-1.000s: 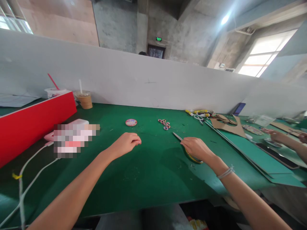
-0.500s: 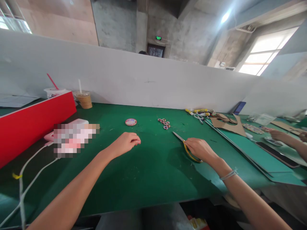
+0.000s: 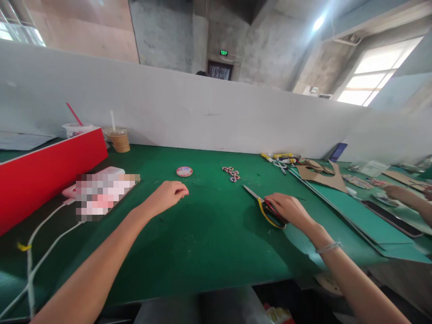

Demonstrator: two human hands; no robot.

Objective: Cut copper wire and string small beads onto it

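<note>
My left hand (image 3: pixel 166 195) hovers over the green table with its fingers curled together and nothing seen in them. Just beyond it lies a small round disc (image 3: pixel 184 171) with a red rim and a pale printed face. On the right, scissors (image 3: pixel 262 201) with red and yellow handles rest on the table, blades pointing up and left. My right hand (image 3: pixel 288 208) is beside their red handle, its fingers loosely bent and partly hidden; it seems to have let go. Past the scissor tips sits a little cluster of patterned pieces (image 3: pixel 232 173).
Markers (image 3: pixel 282 156) and cut cardboard (image 3: pixel 322 176) lie at the back right, near stacked green boards (image 3: pixel 351 211). Another person's hand (image 3: pixel 398 193) works at far right. To the left are a red panel (image 3: pixel 54 175), a brown drink cup (image 3: pixel 119 140) and white cables (image 3: pixel 30 256).
My right hand has slid a little to the right off the scissors, which stay put, and their red handle now shows. My left hand has drawn back slightly left.
</note>
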